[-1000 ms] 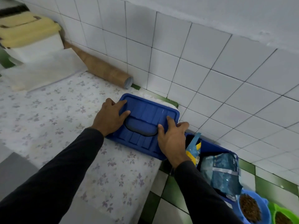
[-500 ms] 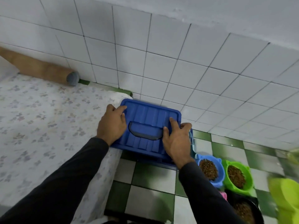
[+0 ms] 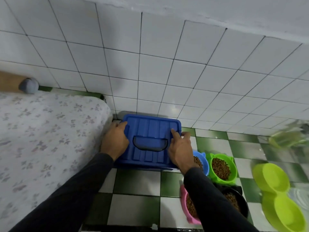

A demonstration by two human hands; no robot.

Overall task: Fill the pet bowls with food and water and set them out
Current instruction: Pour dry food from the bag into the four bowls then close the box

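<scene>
Bowls of kibble sat on the checkered floor [image 3: 133,185] at about four o'clock from where I looked down: a blue bowl [image 3: 203,162] partly hidden behind my right wrist, a green bowl [image 3: 221,167] just beside it at its three o'clock, a pink bowl [image 3: 185,206] nearer me and half covered by my right sleeve, and a black bowl [image 3: 234,200] at the pink one's three o'clock. A lime double bowl [image 3: 277,196] lay further out at four o'clock, well apart from my hands, and I could not tell what it held. Both hands were on the blue lid [image 3: 151,141] of the storage bin, which stood against the tiled wall [image 3: 167,72] at twelve o'clock, just beside the edge of the floral-covered surface [image 3: 46,131]. My left hand [image 3: 115,141] gripped the lid's nine o'clock edge, fingers curled over the rim. My right hand [image 3: 181,149] held the three o'clock edge, thumb lying on top and fingers wrapped round the side. The blue bowl was the closest to the hands, right under the right wrist; the others spread away from it toward three and five o'clock. A cardboard tube [image 3: 18,83] lay along the wall at ten o'clock.
</scene>
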